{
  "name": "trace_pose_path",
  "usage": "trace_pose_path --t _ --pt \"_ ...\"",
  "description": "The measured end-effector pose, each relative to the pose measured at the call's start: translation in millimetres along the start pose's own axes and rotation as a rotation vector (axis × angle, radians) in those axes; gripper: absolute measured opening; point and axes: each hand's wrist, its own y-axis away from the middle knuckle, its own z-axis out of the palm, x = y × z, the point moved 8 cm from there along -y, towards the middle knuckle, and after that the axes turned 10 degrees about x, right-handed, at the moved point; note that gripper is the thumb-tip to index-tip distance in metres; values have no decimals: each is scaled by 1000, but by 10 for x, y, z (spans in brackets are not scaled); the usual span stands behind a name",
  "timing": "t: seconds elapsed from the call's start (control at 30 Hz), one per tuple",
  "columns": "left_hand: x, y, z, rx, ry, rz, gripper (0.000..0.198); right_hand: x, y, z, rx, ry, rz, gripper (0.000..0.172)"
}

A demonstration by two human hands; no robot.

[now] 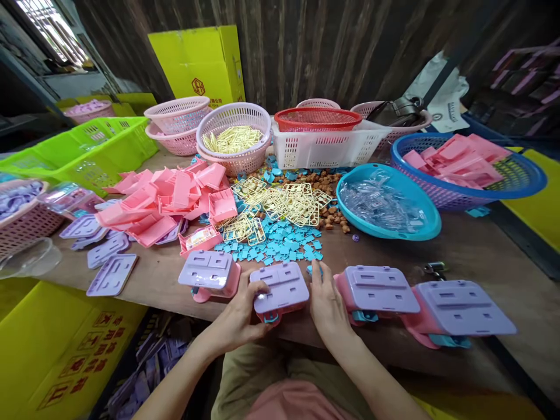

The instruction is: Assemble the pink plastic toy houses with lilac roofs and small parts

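Note:
My left hand point(241, 309) is closed on a small pink plastic box with a purple lid point(282, 287), thumb on the lid and fingers around its left side. A light-blue clip point(272, 318) shows at that box's front edge. Just right of it, my right hand point(328, 303) has its fingertips down at the table, closed around a small blue plastic piece point(310, 270), mostly hidden by the fingers. Similar lidded boxes stand in the row: one point(209, 271) to the left, and two point(380, 290) point(464, 309) to the right.
Behind my hands lie blue pieces point(280, 240), cream frames point(289, 203), brown bits point(335, 219) and pink trays point(175, 195). A turquoise basin point(431, 224) holds clear parts. Purple lids point(112, 274) lie left. Several baskets and a white crate point(328, 146) line the back.

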Motion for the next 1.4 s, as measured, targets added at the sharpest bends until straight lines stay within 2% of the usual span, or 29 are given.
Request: trace_pose_path --t 0.1,0.17,0.27,0.3,0.33,0.37,0.4,0.5,0.53,0.6,0.67,0.8,0.87,0.97,1.13,1.2,1.27,1.3,1.33,1.4 --pt "-2 -5 -23 -22 -11 7 53 46 -42 110 -16 103 -31 31" --pt "-33 -35 13 -25 -28 14 51 11 -143 25 1 102 -54 28" --pt "-26 -97 90 11 -84 26 60 -162 -376 -390 137 -37 -71 17" --pt "18 -118 91 49 -93 36 64 -233 -451 -549 176 -148 -58 16" --pt "87 -136 71 99 -87 52 67 -300 -516 -660 162 -280 -27 17" --pt "172 -149 34 150 -60 68 68 -368 -562 -692 75 -425 27 18" --pt "264 -155 -9 186 -7 83 66 -448 -569 -638 -90 -578 104 19" --pt "434 -150 -137 200 236 37 41 -790 -314 -309 -666 -1024 397 27" --pt "439 -138 -196 217 297 -1 32 -908 -209 -221 -789 -1134 476 29" --pt "394 -89 -355 311 347 -59 26 -1072 -82 -76 -866 -1211 546 31" --pt "315 -21 -514 409 332 -101 27 -1172 -64 23 -784 -1106 459 30" --pt "140 106 -781 518 246 -218 26 -1424 -204 -61 -364 -755 -15 31" --pt "75 154 -898 567 226 -261 27 -1584 -206 -128 -204 -640 -225 34" --pt "-19 206 -965 627 299 -311 27 -1771 -160 -127 -128 -546 -391 37" --pt "-66 271 -966 706 454 -312 30 -1905 -153 -63 -152 -465 -410 40" --pt "-45 260 -1052 679 401 -251 30 -1892 -194 -52 -150 -443 -389 33" --pt "-58 223 -1229 634 260 -149 24 -1844 -255 -54 -148 -446 -356 28" --pt "-91 190 -1322 590 177 -91 31 -1812 -286 -56 -154 -458 -333 28" --pt "-144 150 -1398 527 88 -31 47 -1776 -314 -56 -167 -473 -304 29" --pt "-323 64 -1393 262 15 49 62 -1717 -336 -36 -228 -507 -248 30"
